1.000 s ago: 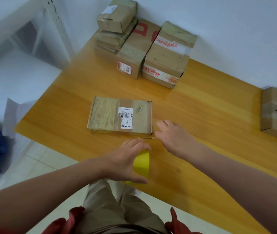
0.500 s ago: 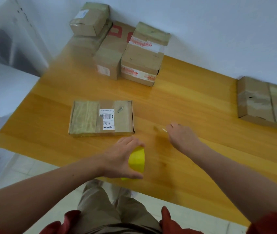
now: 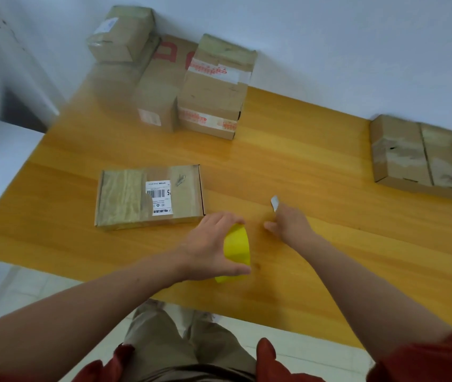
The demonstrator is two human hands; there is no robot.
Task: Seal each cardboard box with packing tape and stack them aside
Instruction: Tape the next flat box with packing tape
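Round yellow tape roll, flat cardboard box, thin blade

Left hand grips yellow tape roll beside flat box

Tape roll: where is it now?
Head view, low centre: the tape roll is held in the left hand, over the table, just right of the flat labelled box.

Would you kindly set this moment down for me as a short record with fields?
left hand: grips the yellow tape roll at the table's near edge
right hand: pinches a small pale strip; what it is, unclear
flat box: lies on the table, left of both hands, untouched
back boxes: stacked by the wall
right boxes: at the table's far right
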